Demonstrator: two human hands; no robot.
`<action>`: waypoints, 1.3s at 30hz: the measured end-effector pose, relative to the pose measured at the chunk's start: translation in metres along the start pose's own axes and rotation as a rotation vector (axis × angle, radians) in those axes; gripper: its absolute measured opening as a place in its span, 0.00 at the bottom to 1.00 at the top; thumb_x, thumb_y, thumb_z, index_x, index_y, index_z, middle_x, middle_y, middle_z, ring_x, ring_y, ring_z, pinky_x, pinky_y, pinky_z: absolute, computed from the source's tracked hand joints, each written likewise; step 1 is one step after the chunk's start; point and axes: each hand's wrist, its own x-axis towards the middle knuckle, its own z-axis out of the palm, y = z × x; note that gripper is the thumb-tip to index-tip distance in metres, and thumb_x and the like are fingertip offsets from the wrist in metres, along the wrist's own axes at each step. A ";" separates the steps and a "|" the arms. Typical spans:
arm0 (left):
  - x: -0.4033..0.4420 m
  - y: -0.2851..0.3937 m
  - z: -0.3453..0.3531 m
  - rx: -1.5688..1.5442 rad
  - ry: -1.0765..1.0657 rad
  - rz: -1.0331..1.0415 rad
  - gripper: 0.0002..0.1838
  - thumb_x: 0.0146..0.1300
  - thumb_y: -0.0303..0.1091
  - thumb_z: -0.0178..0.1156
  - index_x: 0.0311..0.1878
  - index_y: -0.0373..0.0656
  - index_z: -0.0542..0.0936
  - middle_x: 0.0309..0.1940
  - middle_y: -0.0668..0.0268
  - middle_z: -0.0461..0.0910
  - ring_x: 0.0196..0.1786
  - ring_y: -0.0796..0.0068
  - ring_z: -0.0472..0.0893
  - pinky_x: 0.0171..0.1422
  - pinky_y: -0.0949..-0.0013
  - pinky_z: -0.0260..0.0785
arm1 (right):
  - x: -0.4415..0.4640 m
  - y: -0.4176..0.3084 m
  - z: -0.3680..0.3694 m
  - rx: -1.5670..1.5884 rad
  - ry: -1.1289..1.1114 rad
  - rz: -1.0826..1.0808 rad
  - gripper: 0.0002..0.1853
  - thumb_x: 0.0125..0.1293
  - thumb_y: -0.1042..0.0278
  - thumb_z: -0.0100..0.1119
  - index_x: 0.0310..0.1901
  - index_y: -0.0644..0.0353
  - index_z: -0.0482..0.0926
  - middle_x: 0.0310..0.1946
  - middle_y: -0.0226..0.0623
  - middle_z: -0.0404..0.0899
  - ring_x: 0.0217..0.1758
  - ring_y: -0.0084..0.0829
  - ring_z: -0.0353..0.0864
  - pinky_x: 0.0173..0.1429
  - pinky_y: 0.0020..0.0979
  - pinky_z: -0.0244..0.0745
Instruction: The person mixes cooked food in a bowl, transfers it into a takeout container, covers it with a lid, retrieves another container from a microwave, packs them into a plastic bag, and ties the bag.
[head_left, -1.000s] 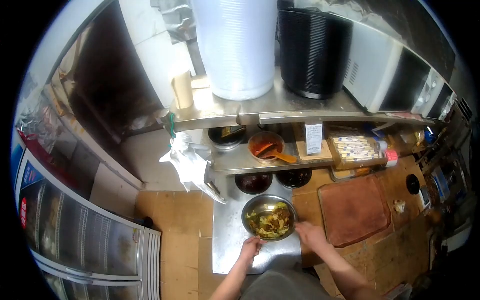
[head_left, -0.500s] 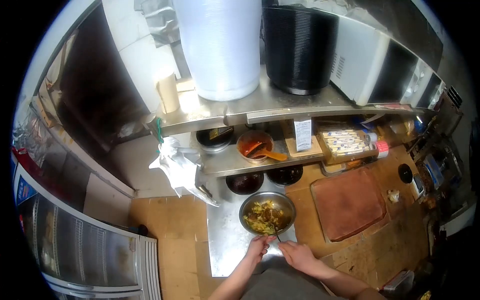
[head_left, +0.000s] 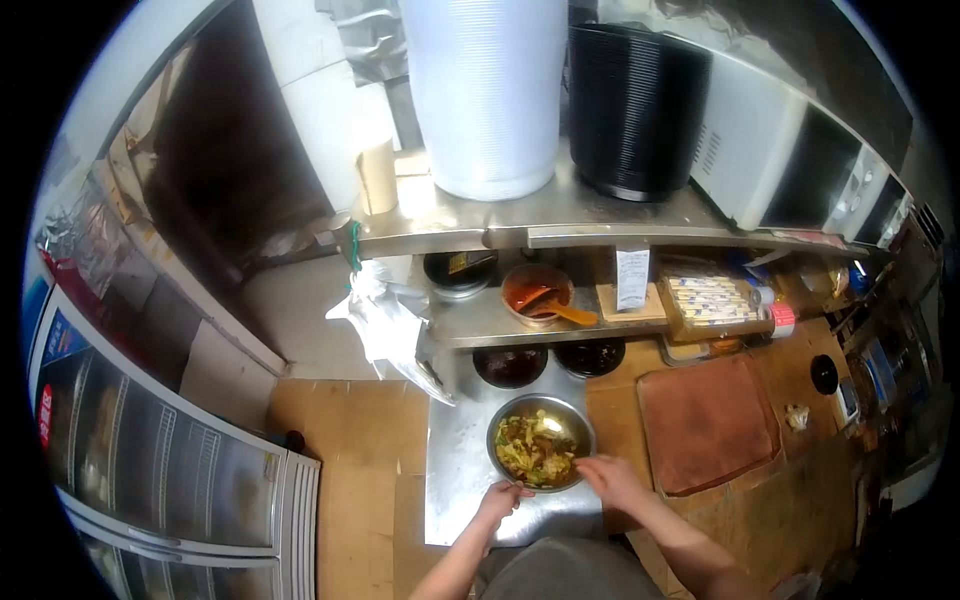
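A round metal bowl stands on the shiny steel worktop, with chopped yellow-green food and brownish bits inside. At its near rim, my left hand is closed with thumb and fingers gripping the edge. My right hand is at the bowl's right rim, fingers pinched together around a thin utensil that reaches into the food. Most of that utensil is hidden, and its tip cannot be made out. Just behind the bowl sit two dark round containers, one of dark red sauce and one of blackish content.
A brown square board lies to the right. On the low shelf stands a bowl of red sauce with an orange-handled spoon. Above are stacked white lids, black containers and a microwave. A white bag hangs at left.
My right hand has moved right, from the bowl's near rim to its right side. My left hand stays at the near rim. The food has been shifted, and the camera view has turned slightly left.
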 end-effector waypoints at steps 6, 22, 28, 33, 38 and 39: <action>0.008 0.005 -0.002 0.113 0.029 0.081 0.16 0.76 0.39 0.54 0.42 0.35 0.82 0.39 0.64 0.89 0.25 0.81 0.70 0.29 0.74 0.66 | 0.026 0.014 0.025 0.034 0.080 -0.009 0.11 0.71 0.68 0.59 0.47 0.63 0.86 0.41 0.49 0.86 0.42 0.50 0.86 0.48 0.42 0.81; 0.005 0.035 -0.009 0.135 -0.027 0.125 0.15 0.76 0.39 0.54 0.44 0.36 0.82 0.35 0.66 0.87 0.26 0.81 0.70 0.29 0.74 0.64 | 0.028 -0.011 0.006 0.158 0.035 0.019 0.11 0.70 0.66 0.62 0.50 0.56 0.87 0.43 0.43 0.87 0.43 0.45 0.87 0.47 0.38 0.81; 0.003 0.038 -0.004 -0.264 -0.046 -0.025 0.13 0.77 0.34 0.51 0.43 0.36 0.82 0.35 0.63 0.85 0.25 0.86 0.66 0.20 0.79 0.52 | 0.000 -0.015 -0.044 0.125 -0.021 -0.034 0.12 0.71 0.66 0.59 0.51 0.59 0.86 0.44 0.45 0.86 0.45 0.45 0.87 0.47 0.40 0.82; 0.011 0.015 0.016 -0.502 -0.138 -0.091 0.13 0.78 0.34 0.50 0.53 0.36 0.78 0.45 0.60 0.87 0.26 0.85 0.69 0.22 0.81 0.56 | -0.022 0.025 0.014 -0.376 -0.045 -0.003 0.13 0.74 0.62 0.53 0.53 0.55 0.83 0.46 0.43 0.85 0.39 0.46 0.87 0.43 0.45 0.83; 0.005 0.015 0.031 -0.485 -0.165 -0.094 0.14 0.79 0.37 0.51 0.54 0.36 0.77 0.47 0.59 0.87 0.25 0.85 0.68 0.21 0.81 0.55 | -0.021 0.001 0.009 -0.266 0.036 -0.013 0.12 0.73 0.62 0.56 0.50 0.56 0.85 0.43 0.38 0.87 0.40 0.42 0.88 0.39 0.42 0.83; 0.003 0.017 0.032 -0.490 -0.176 -0.093 0.15 0.79 0.38 0.51 0.54 0.35 0.77 0.47 0.59 0.87 0.25 0.85 0.68 0.21 0.81 0.55 | -0.017 -0.001 0.003 -0.206 0.167 0.017 0.12 0.72 0.61 0.57 0.50 0.55 0.85 0.42 0.38 0.87 0.39 0.42 0.88 0.38 0.43 0.83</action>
